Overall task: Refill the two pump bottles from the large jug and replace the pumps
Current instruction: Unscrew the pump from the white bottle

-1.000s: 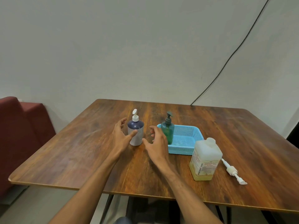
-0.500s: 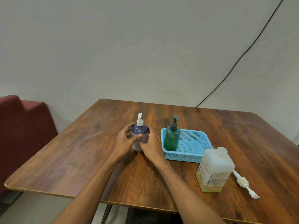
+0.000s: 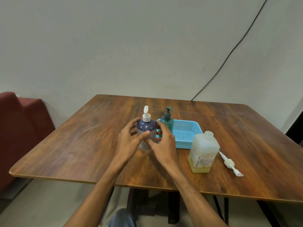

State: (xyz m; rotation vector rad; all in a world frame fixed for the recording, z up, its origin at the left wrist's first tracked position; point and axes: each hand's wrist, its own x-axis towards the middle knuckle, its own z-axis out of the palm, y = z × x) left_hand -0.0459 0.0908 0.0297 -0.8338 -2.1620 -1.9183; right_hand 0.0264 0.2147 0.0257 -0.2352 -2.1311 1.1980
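A dark blue pump bottle [image 3: 146,126] with a white pump stands upright on the wooden table [image 3: 82,145]. My left hand [image 3: 129,141] wraps its left side and my right hand [image 3: 164,141] wraps its right side, thumbs in front. A green pump bottle [image 3: 167,122] with a dark pump stands in the left end of a light blue basket [image 3: 185,136]. The large translucent jug [image 3: 202,153], with yellowish liquid low inside and its cap on, stands to the right. A loose white pump [image 3: 230,163] lies on the table beside the jug.
A red seat [image 3: 21,128] stands off the table's left edge. A black cable [image 3: 229,53] runs down the wall to the table's far edge. A knee [image 3: 122,218] shows below the near table edge.
Both hands have closed around the blue pump bottle from either side. The camera has shifted, so the objects sit further right in the view.
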